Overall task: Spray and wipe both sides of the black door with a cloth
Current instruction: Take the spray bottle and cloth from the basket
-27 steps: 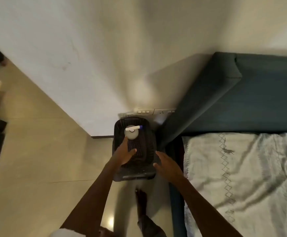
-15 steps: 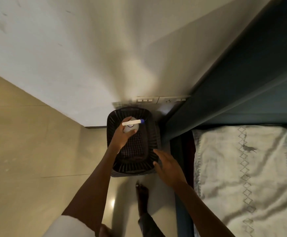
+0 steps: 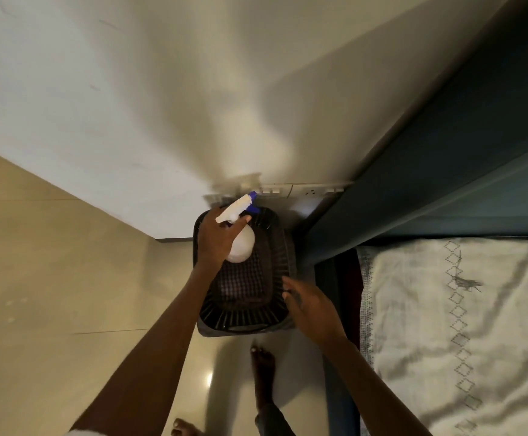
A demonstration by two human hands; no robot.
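A white spray bottle (image 3: 241, 242) with a white and blue trigger head sits tilted above the far end of a black plastic basket (image 3: 244, 316). My left hand (image 3: 217, 239) grips the bottle at its neck, just under the trigger head. At the basket's near right rim, my right hand (image 3: 311, 306) hovers with its fingers spread and holds nothing. The black door and a cloth are not in view.
The basket stands on a beige tiled floor (image 3: 52, 294) against a pale wall (image 3: 162, 105) with a switch and socket plate (image 3: 300, 191). A dark blue bed frame (image 3: 429, 184) with a pale patterned sheet (image 3: 445, 325) fills the right. My bare foot (image 3: 262, 360) is just below the basket.
My left hand has closed round the bottle's neck and lifted it, tilting the trigger head up towards the wall. My right hand stays by the basket's rim.
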